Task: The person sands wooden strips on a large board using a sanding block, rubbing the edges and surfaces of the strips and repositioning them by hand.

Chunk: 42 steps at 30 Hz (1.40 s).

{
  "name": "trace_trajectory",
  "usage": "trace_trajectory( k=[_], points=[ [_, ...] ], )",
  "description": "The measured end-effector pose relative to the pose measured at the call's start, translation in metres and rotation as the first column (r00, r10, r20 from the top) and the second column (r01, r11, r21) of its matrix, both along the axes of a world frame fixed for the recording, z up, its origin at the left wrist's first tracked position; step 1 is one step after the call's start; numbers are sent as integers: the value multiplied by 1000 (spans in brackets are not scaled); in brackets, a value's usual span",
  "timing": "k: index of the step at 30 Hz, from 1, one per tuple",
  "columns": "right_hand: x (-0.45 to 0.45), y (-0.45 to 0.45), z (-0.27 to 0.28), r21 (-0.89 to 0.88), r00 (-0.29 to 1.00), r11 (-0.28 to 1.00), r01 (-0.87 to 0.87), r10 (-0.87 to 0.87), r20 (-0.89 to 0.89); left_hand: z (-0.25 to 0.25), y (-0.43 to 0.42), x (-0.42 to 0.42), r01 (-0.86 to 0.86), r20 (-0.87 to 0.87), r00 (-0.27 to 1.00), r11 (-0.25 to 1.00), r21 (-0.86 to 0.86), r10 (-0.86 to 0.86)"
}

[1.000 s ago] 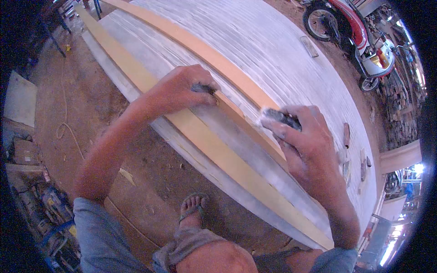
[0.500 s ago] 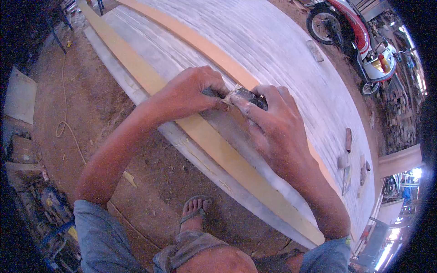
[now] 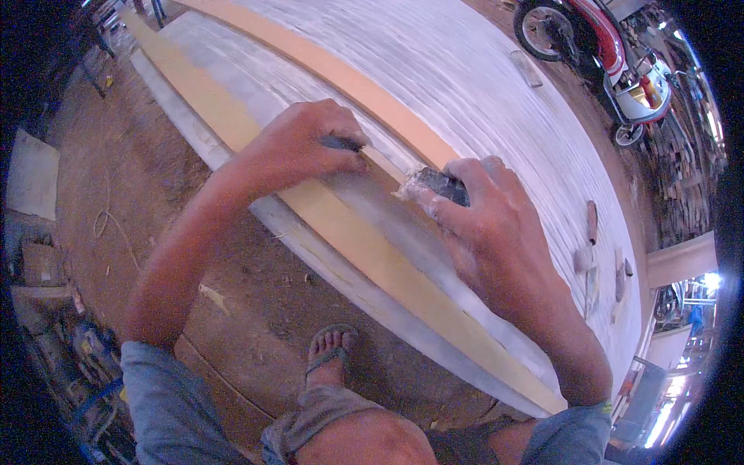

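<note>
A dark block (image 3: 447, 186), pale and dusty at its near end, sits above a narrow wooden strip (image 3: 382, 161) on the whitish counter (image 3: 496, 101). The right hand (image 3: 492, 209) has its fingers closed around the block. The left hand (image 3: 322, 143) has its fingers curled about a dark piece (image 3: 341, 143) by the strip; its exact grip is hidden. An orange-tan board (image 3: 333, 70) lies beyond the hands, and a yellowish board (image 3: 372, 252) passes under the left forearm. Farther right rest a brown-handled tool (image 3: 592, 222) and a flat pale block (image 3: 527, 68); past the counter stands a red-and-white motorbike (image 3: 608, 43).
</note>
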State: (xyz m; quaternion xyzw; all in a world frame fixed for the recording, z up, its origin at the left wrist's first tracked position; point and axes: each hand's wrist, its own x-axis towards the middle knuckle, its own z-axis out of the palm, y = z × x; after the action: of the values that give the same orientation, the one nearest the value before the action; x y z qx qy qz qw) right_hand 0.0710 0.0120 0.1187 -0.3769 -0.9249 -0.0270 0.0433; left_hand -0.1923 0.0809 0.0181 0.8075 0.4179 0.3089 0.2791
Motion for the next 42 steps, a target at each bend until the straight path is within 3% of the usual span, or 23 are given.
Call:
trace_trajectory(
  k=[5, 10, 12, 15, 17, 21, 24, 28, 30, 39, 42],
  points=[
    [27, -19, 6, -51, 999, 998, 41, -40, 19, -4, -2, 2, -43, 22, 999, 995, 85, 41],
    [56, -32, 4, -128, 995, 987, 98, -102, -23, 2, -4, 4, -58, 14, 998, 998, 17, 58],
    [58, -29, -8, -257, 931, 962, 88, -171, -323, 2, -5, 5, -55, 24, 998, 999, 2, 54],
    [46, -27, -18, -330, 878, 941, 75, -219, -425, 2, -4, 6, -83, 54, 995, 997, -1, 83],
    [50, -29, -15, -341, 899, 932, 124, -250, -359, 6, -5, 6, -43, -23, 999, 999, -3, 43],
    [67, -33, -2, -384, 935, 884, 267, -334, -118, 6, -4, 7, -47, -1, 999, 998, -33, 47],
    [71, -32, -1, -326, 937, 895, 306, -344, -65, -2, -1, 3, -55, 17, 998, 998, 29, 55],
    [44, -22, 4, -138, 963, 976, 169, -193, -186, 4, -1, 4, -49, -38, 998, 997, -56, 47],
    [41, -18, 2, -83, 996, 995, 60, -65, -62, 3, -1, 6, -58, -42, 998, 996, -69, 55],
    [65, -34, 10, -34, 998, 999, 19, -17, 55, 7, -3, 7, -44, -72, 996, 999, 19, 45],
    [76, -40, 12, -74, 999, 997, 30, -28, 37, 13, -7, 10, -79, -39, 996, 993, -83, 76]
  ],
)
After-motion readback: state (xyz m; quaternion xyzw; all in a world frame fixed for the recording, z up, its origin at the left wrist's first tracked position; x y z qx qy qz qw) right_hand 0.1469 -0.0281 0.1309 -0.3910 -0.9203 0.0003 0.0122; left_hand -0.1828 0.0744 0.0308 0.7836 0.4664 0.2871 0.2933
